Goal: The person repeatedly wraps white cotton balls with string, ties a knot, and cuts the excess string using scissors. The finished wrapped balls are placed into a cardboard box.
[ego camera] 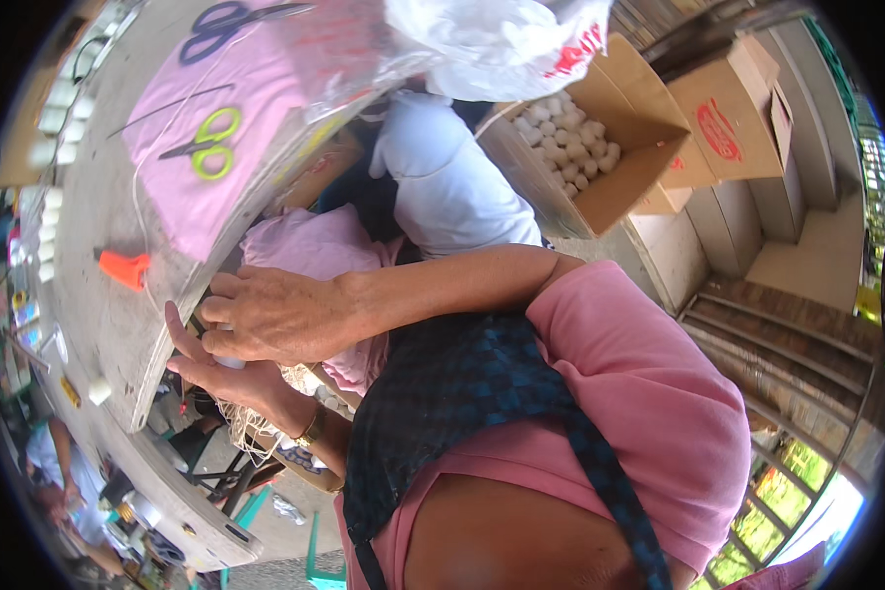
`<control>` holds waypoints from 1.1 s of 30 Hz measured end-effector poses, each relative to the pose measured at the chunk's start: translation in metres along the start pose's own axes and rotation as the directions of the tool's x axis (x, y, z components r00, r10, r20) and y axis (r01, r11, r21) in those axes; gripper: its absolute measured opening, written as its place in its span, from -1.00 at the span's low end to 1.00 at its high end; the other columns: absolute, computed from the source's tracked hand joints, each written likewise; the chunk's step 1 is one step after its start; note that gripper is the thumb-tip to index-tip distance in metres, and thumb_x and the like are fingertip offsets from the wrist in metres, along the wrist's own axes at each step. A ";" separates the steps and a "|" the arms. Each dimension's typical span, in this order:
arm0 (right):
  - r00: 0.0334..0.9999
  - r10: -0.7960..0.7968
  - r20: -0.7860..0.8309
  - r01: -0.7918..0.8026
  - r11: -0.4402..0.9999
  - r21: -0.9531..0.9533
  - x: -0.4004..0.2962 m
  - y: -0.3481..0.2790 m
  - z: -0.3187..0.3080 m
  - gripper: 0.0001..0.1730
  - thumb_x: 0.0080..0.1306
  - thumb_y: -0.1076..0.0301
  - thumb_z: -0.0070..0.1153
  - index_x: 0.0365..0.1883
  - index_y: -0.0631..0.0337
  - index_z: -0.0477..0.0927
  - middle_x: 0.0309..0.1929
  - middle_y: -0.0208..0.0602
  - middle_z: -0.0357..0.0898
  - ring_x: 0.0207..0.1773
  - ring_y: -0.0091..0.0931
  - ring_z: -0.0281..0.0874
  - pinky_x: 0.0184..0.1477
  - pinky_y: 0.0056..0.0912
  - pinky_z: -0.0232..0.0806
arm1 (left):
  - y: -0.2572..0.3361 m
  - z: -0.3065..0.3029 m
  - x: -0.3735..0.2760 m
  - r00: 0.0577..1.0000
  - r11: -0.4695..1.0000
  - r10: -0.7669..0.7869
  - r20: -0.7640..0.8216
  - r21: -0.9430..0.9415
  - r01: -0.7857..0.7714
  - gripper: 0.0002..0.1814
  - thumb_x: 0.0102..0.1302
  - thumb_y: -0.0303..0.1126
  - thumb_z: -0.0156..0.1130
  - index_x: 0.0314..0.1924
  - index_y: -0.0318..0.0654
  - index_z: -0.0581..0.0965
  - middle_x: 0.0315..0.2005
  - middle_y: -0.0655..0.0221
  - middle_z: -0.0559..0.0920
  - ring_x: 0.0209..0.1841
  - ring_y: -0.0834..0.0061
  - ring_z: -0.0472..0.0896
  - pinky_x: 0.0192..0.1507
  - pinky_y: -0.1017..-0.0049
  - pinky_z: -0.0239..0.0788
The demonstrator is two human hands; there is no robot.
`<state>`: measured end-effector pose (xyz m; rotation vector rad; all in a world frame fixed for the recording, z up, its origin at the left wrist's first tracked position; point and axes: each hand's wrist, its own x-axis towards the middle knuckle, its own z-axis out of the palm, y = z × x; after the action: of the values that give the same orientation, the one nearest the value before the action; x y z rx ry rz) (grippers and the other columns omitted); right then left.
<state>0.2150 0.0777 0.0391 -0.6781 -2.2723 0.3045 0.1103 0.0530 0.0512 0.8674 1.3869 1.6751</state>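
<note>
My left hand (243,383), with a gold-coloured watch on its wrist, holds a small white piece (230,362) just off the table's near edge. Over it lies my right hand (276,313), its fingers bent around the same piece and covering most of it, so its full shape is hidden. Beyond the fingertips, an orange-handled small tool (125,269) rests on the concrete-like table (96,214). Yellow-green scissors (210,144) and a thin metal rod (169,110) lie on a pink cloth (192,195). A white cord (139,199) runs across the cloth.
Dark blue scissors (217,29) lie at the cloth's top end. Small white cylinders (49,228) stand in rows along the table. An open cardboard box (627,177) holds many white pieces (568,140). Nearby are a plastic bag (501,51), stairs (796,184) and another person (74,472).
</note>
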 end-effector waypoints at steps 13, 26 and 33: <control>0.591 0.571 -0.570 -0.801 0.327 -0.502 -0.152 -0.005 -0.131 -0.79 0.06 0.43 0.13 -0.28 0.15 0.57 -0.21 -0.26 0.46 -0.08 -0.30 0.40 -0.06 -0.02 0.23 | -0.023 -0.050 0.095 0.772 0.114 0.596 0.221 0.928 -0.354 -0.69 0.22 -0.06 0.27 -0.25 -0.13 0.71 -0.37 0.33 0.65 -0.35 0.37 0.66 -0.32 0.35 0.48; 0.920 0.033 -0.390 -0.102 0.982 -0.158 -0.046 -0.020 -0.043 -0.74 0.14 0.25 0.08 -0.18 0.00 0.57 -0.12 -0.35 0.46 -0.15 -0.45 0.39 -0.15 -0.24 0.17 | 0.004 -0.019 -0.013 0.704 0.516 0.327 0.631 0.504 -0.692 -0.67 0.42 -0.19 0.10 -0.20 -0.39 0.53 -0.39 0.22 0.54 -0.33 0.38 0.49 -0.23 0.44 0.34; 0.995 0.095 -0.039 -0.093 0.994 0.055 -0.059 -0.008 -0.028 -0.95 0.03 0.46 0.09 -0.49 0.14 0.52 -0.51 -0.38 0.50 -0.28 -0.37 0.40 -0.12 -0.25 0.17 | -0.037 -0.074 -0.019 0.910 0.858 -0.148 0.387 0.509 -0.077 -0.70 0.24 -0.25 0.31 -0.51 -0.32 0.52 -0.59 0.45 0.46 -0.52 0.65 0.35 -0.44 0.56 0.21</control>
<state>0.2669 0.0383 0.0276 -0.7580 -2.1893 0.3913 0.0594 0.0063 0.0016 1.3976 1.5476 0.9976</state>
